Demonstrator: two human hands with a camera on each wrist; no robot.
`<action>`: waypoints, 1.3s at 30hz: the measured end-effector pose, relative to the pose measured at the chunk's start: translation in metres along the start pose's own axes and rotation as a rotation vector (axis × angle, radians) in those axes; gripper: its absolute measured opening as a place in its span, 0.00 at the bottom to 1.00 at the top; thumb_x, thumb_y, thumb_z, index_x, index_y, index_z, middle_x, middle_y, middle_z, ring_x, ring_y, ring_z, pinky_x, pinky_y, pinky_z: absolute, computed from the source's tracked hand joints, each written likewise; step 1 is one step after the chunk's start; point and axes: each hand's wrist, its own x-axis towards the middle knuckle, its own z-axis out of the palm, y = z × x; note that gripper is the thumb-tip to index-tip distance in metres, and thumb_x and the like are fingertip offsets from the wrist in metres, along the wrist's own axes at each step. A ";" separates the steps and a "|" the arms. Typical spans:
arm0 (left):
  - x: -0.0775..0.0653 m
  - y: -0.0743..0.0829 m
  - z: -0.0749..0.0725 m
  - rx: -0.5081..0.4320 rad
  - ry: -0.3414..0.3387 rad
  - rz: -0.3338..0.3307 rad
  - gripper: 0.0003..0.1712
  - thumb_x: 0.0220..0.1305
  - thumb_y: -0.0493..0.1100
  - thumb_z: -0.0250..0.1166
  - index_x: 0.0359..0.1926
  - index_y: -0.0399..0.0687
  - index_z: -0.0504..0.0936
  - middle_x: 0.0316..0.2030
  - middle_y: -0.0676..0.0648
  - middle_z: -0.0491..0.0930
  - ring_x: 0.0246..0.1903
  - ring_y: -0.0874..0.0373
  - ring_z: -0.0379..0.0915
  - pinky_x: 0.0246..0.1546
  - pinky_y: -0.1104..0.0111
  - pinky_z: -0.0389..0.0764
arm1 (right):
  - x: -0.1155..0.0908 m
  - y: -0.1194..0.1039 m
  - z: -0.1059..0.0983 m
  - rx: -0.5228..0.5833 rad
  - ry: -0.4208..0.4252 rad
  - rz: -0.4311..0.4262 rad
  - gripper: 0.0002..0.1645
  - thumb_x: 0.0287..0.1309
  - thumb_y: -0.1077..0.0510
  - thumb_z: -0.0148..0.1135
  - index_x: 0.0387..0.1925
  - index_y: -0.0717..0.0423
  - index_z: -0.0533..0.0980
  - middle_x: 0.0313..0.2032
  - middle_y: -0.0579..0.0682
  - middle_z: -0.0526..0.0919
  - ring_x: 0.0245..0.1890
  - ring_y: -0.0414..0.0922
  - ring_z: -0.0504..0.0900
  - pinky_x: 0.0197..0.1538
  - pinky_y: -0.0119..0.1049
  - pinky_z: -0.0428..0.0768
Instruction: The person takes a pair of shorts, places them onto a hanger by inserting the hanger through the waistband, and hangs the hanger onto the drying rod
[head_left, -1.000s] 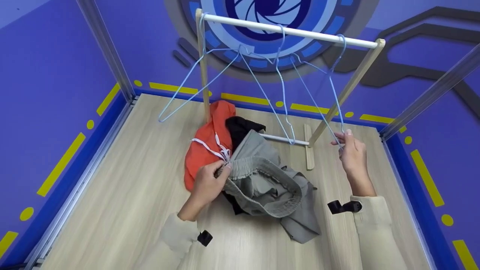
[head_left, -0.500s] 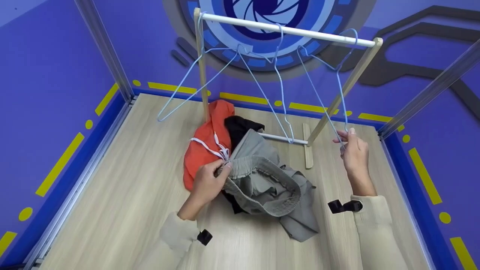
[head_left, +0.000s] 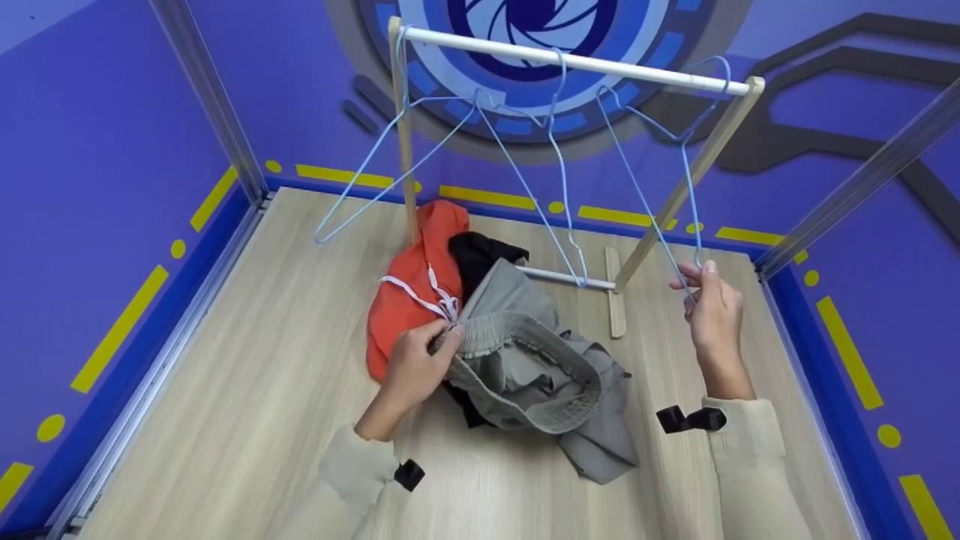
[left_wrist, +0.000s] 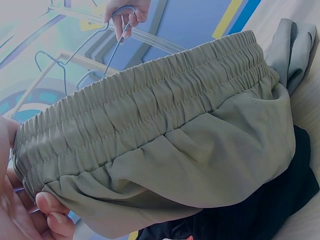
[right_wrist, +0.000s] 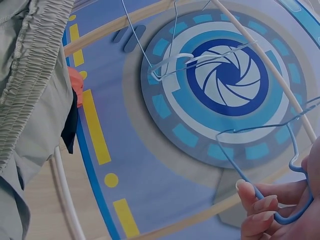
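Observation:
My left hand (head_left: 420, 360) pinches the gathered elastic waistband of the grey pants (head_left: 495, 337), thumb on one side and fingers on the other. The waistband stands partly open in a loop, its ribbed front filling the left wrist view. My right hand (head_left: 712, 307) grips the lower corner of the rightmost blue wire hanger (head_left: 691, 195). In the right wrist view, thumb and fingers curl round this hanger's bent end (right_wrist: 292, 219). The hanger's hook overlaps the rack's rod near its right post, and the frame slants down to the hand.
A wooden rack with a white rod (head_left: 517, 51) stands against the blue wall. A middle hanger (head_left: 562, 165) and a left hanger (head_left: 360, 169) hang from it. Orange clothing (head_left: 409, 300) with white drawstrings and a black garment (head_left: 484, 259) lie beside and under the pants.
The right hand has shifted slightly right with the hanger's corner. The hanger's hook has moved right along the rod and rides higher. The left hand and the pants stay put.

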 end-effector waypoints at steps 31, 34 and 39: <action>0.001 0.000 0.001 0.011 0.013 -0.005 0.19 0.62 0.49 0.57 0.16 0.53 0.68 0.13 0.59 0.58 0.16 0.67 0.55 0.20 0.76 0.56 | -0.019 0.021 -0.011 0.161 0.088 0.028 0.29 0.68 0.45 0.40 0.42 0.65 0.78 0.24 0.50 0.81 0.11 0.37 0.58 0.15 0.28 0.56; 0.000 -0.001 0.001 0.004 0.011 -0.008 0.19 0.62 0.49 0.57 0.15 0.52 0.67 0.13 0.59 0.57 0.16 0.67 0.54 0.20 0.76 0.55 | -0.021 0.023 -0.011 0.176 0.084 0.045 0.29 0.67 0.45 0.41 0.43 0.66 0.78 0.23 0.48 0.80 0.11 0.38 0.58 0.16 0.29 0.56; 0.000 -0.001 0.001 0.001 0.003 -0.020 0.20 0.62 0.48 0.57 0.15 0.51 0.66 0.13 0.59 0.56 0.16 0.68 0.53 0.20 0.76 0.54 | -0.024 0.025 -0.013 0.210 0.079 0.053 0.29 0.67 0.45 0.41 0.43 0.66 0.78 0.23 0.50 0.81 0.11 0.38 0.58 0.17 0.29 0.55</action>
